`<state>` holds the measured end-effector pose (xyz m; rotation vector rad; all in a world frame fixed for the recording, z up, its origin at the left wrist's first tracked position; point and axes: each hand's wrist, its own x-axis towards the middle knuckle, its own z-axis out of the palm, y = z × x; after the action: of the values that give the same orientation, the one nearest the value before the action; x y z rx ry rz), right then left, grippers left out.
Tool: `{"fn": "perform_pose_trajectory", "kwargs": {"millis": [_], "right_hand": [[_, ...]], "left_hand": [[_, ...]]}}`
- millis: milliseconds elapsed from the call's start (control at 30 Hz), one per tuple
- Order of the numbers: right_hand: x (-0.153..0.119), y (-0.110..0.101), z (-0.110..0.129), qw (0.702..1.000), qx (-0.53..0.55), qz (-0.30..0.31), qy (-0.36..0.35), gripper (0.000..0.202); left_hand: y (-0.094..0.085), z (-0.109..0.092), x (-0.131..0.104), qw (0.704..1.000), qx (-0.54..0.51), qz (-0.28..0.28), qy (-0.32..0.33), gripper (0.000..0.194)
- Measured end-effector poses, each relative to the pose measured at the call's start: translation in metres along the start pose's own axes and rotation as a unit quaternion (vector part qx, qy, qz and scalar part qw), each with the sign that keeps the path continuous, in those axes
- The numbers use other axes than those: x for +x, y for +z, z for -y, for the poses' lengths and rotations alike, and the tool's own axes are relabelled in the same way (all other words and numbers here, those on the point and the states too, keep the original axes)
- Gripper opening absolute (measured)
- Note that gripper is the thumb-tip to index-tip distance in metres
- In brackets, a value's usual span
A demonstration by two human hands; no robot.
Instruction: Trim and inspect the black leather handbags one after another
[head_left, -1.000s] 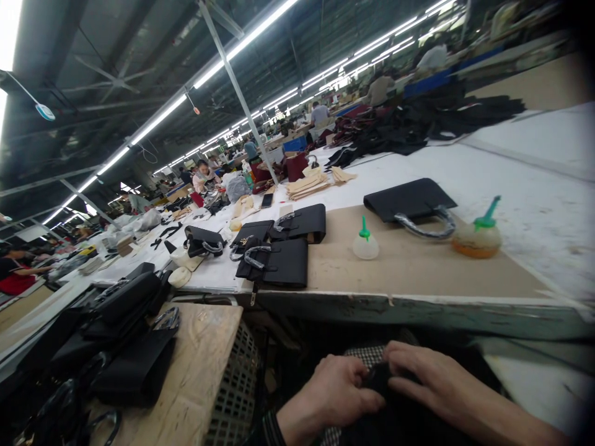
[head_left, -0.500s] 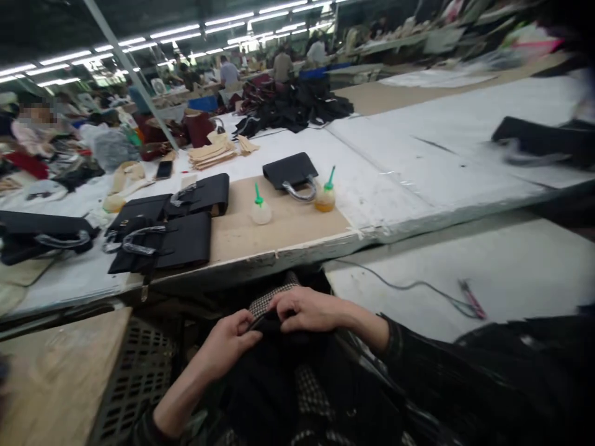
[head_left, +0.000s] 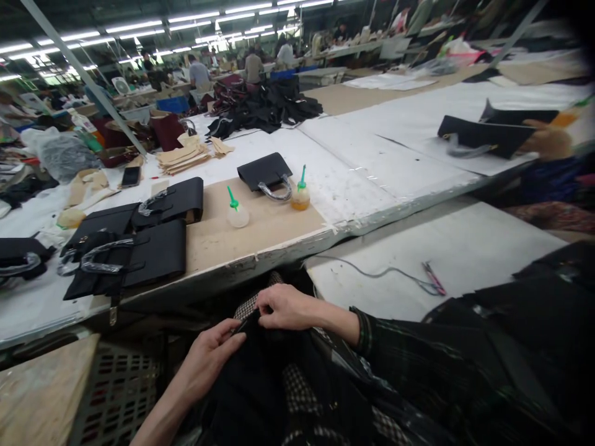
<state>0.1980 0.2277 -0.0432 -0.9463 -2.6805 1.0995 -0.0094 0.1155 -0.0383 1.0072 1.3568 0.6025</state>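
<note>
Low over my lap, my left hand (head_left: 209,350) pinches the edge of a black piece of material (head_left: 250,323) between thumb and fingers. On the same edge, a little to the right, my right hand (head_left: 288,308) has its fingers curled and pressed together. The rest of the piece merges with the dark clothing below, so its shape cannot be made out. Checked cloth (head_left: 246,305) shows just behind the hands. Beyond them on the worktable lie black handbags (head_left: 160,248) with plastic-wrapped handles, and another black handbag (head_left: 264,172) farther back.
Two squeeze bottles with green spouts, one whitish (head_left: 238,215) and one amber (head_left: 300,198), stand on brown board. A plastic crate (head_left: 123,387) is at lower left. A pink-handled tool (head_left: 436,280) lies on the white side table (head_left: 372,279). At right, a co-worker's hand holds a black bag (head_left: 483,135).
The view has turned right, so the table items sit farther left and the co-worker's hand shows. Both my hands stay at the black material's edge, with little change in grip.
</note>
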Motion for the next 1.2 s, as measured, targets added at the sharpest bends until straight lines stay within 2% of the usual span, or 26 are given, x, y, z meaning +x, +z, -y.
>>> {"fn": "perform_pose_trajectory", "kwargs": {"millis": [233,400,600,767,967,1100,1200], "right_hand": [[0.004,0.004,0.009,0.995,-0.068,0.001,0.068,0.02],[0.009,0.012,0.008,0.995,-0.066,-0.022,0.072,0.02],[0.01,0.017,0.005,0.995,-0.036,-0.039,0.085,0.021],[0.008,0.015,0.011,0.995,-0.002,-0.04,0.094,0.02],[0.003,0.017,0.011,0.994,0.036,-0.051,0.089,0.021],[0.002,0.021,0.009,0.994,0.037,-0.069,0.079,0.018],[0.003,0.022,0.012,0.995,0.014,-0.069,0.076,0.017]], "left_hand": [[-0.003,0.008,0.004,0.999,0.047,-0.017,0.006,0.047],[-0.003,0.008,0.006,0.999,0.041,-0.014,0.008,0.045],[-0.008,0.008,0.011,0.996,0.091,-0.013,0.005,0.048],[-0.011,-0.004,0.017,0.977,0.207,-0.026,0.035,0.041],[-0.004,-0.018,0.027,0.964,0.252,-0.031,0.085,0.031],[-0.003,-0.017,0.03,0.95,0.288,-0.04,0.115,0.026],[-0.003,-0.011,0.031,0.949,0.291,-0.057,0.104,0.026]]}}
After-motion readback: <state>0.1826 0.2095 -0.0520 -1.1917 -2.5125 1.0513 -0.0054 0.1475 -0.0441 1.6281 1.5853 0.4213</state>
